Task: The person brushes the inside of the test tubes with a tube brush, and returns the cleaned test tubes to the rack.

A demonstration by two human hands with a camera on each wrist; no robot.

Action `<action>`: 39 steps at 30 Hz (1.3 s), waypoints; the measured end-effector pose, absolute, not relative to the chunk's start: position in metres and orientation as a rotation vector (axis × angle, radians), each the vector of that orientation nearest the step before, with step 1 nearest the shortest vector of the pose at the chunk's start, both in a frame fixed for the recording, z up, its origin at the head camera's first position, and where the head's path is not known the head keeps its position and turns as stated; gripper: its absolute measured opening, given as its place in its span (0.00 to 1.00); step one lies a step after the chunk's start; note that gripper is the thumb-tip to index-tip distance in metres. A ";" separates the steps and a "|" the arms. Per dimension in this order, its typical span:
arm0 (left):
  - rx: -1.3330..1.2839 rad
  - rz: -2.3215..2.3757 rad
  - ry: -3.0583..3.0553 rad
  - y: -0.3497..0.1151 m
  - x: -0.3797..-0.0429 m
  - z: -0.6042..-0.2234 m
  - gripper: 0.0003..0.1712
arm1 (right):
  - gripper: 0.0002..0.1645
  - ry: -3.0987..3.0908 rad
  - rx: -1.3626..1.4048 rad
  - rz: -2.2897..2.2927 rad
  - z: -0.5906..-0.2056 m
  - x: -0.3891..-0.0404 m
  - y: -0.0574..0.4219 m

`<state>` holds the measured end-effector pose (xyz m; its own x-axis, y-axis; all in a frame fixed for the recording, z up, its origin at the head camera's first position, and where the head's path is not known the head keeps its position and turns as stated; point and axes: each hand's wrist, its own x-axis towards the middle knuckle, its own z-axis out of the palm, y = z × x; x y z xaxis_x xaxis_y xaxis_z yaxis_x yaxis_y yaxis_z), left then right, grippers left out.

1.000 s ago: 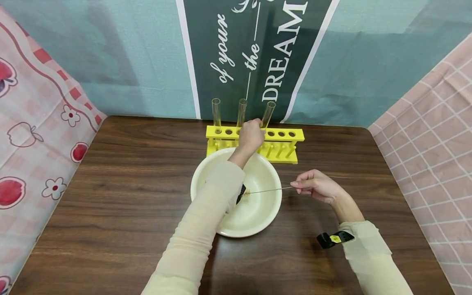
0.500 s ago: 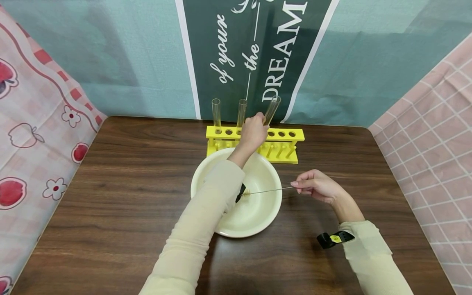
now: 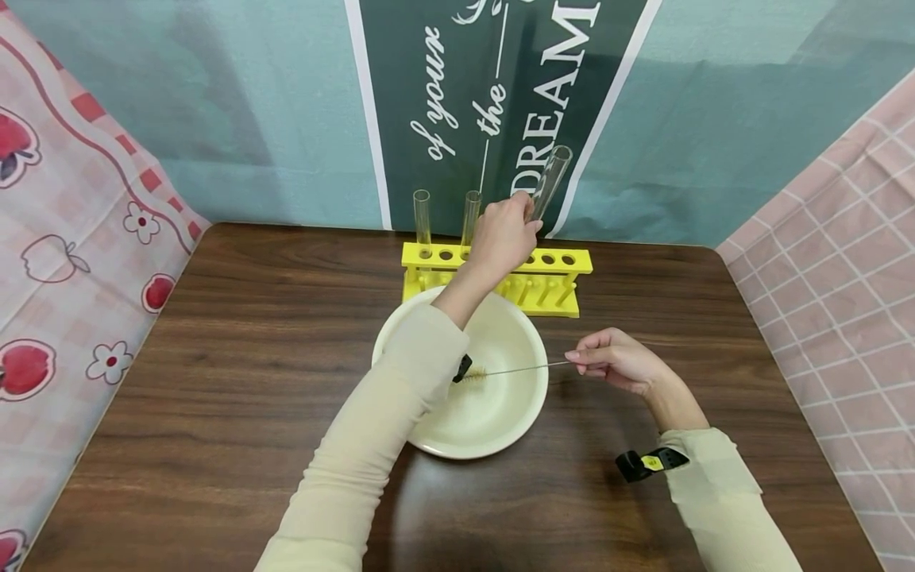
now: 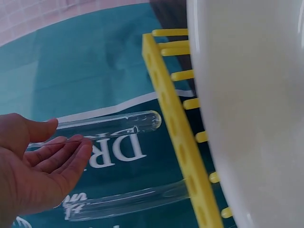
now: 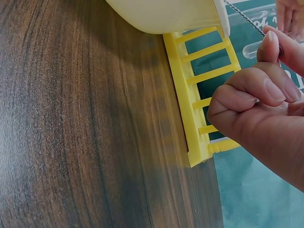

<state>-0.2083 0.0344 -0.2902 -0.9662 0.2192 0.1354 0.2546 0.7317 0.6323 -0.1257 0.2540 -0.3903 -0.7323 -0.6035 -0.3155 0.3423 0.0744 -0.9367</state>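
My left hand (image 3: pixel 503 234) grips a clear glass test tube (image 3: pixel 552 181), tilted to the right above the yellow test tube rack (image 3: pixel 496 262). In the left wrist view the tube's rounded end (image 4: pixel 156 120) stands out of the rack, beside the row of holes. Two other test tubes stand in the rack; one is this tube (image 3: pixel 422 218) at its left end. Between thumb and forefinger my right hand (image 3: pixel 618 361) pinches the wire handle (image 5: pixel 244 18) of a test tube brush (image 3: pixel 475 373). The brush's bristles lie over the cream basin (image 3: pixel 500 433), partly behind the left sleeve.
The basin stands on the dark wood table (image 3: pixel 250 357), in front of the rack and under the left forearm. A teal cloth (image 3: pixel 286 119) with lettering hangs behind the table. Patterned cloths hang at left and right.
My left hand has lifted the test tube up and to the right, out of the rack. The right hand and the brush have stayed nearly still.
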 end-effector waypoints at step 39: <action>-0.567 -0.893 -3.151 -0.099 -0.143 -0.281 0.12 | 0.17 1.638 -0.332 -1.770 -0.392 -0.123 0.258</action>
